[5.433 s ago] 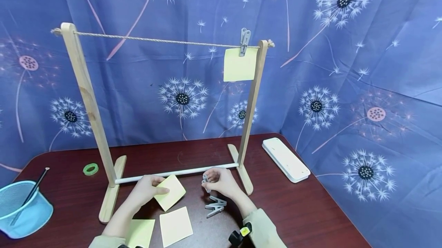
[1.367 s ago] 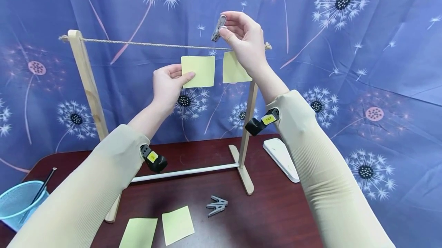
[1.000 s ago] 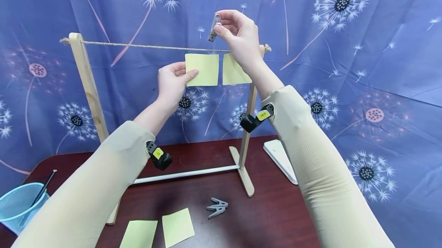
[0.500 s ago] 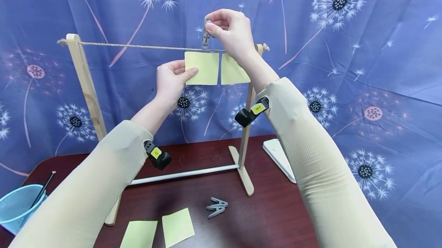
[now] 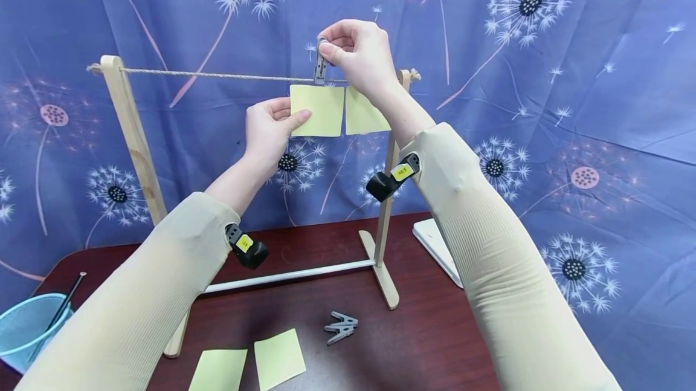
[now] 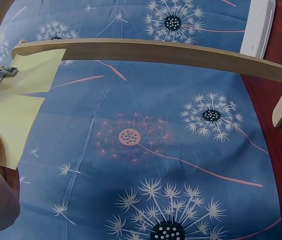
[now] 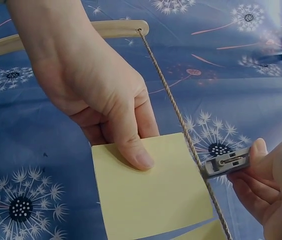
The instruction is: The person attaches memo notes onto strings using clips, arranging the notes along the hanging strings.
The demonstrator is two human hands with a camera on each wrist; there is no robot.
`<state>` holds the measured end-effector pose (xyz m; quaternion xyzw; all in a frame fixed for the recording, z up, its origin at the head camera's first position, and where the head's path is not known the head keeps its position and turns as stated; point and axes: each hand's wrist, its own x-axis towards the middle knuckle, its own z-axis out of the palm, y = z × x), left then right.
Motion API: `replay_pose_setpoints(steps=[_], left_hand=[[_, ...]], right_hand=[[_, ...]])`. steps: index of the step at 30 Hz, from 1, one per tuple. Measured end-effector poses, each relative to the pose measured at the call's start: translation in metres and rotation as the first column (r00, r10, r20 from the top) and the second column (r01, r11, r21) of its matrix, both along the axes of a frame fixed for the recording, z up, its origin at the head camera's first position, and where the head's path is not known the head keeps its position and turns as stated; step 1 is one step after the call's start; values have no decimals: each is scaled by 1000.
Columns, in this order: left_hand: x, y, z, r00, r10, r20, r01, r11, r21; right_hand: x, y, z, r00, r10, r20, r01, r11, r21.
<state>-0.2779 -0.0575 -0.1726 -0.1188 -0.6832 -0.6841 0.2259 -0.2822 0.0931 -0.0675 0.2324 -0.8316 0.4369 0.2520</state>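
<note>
The left hand [image 5: 266, 131] pinches a square yellow paper note [image 5: 324, 114] by its left edge, between thumb and fingers, just below the tan twine rope [image 5: 217, 75]. The right hand [image 5: 365, 55] pinches a grey plastic clothespin [image 5: 320, 69], its tip at the rope above that note. A second clothespin [image 6: 5, 71] clips a hanging note [image 5: 363, 114] beside it; two loose notes [image 5: 280, 359] and two spare clothespins [image 5: 341, 327] lie on the dark red table [image 5: 424, 330].

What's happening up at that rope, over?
Left hand pinches yellow sticky note, not yet clipped. Right hand holds gray clothespin at rope. Hung note close alongside.
</note>
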Motion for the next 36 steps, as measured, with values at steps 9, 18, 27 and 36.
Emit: replay_pose_setpoints(steps=[9, 18, 27, 36], left_hand=[[-1, 1, -1, 1000, 8, 6, -8, 1000, 4], [-1, 0, -2, 1000, 14, 12, -14, 1000, 0], [-1, 0, -2, 1000, 9, -5, -9, 1000, 11], [-1, 2, 0, 1000, 19, -14, -19, 1000, -3]], right_hand=[[1, 0, -2, 999, -40, 7, 40, 997, 62], [-1, -1, -4, 999, -46, -2, 46, 992, 120], [-3, 0, -6, 998, -65, 2, 64, 984, 165], [-4, 0, -7, 998, -65, 2, 63, 979, 195]])
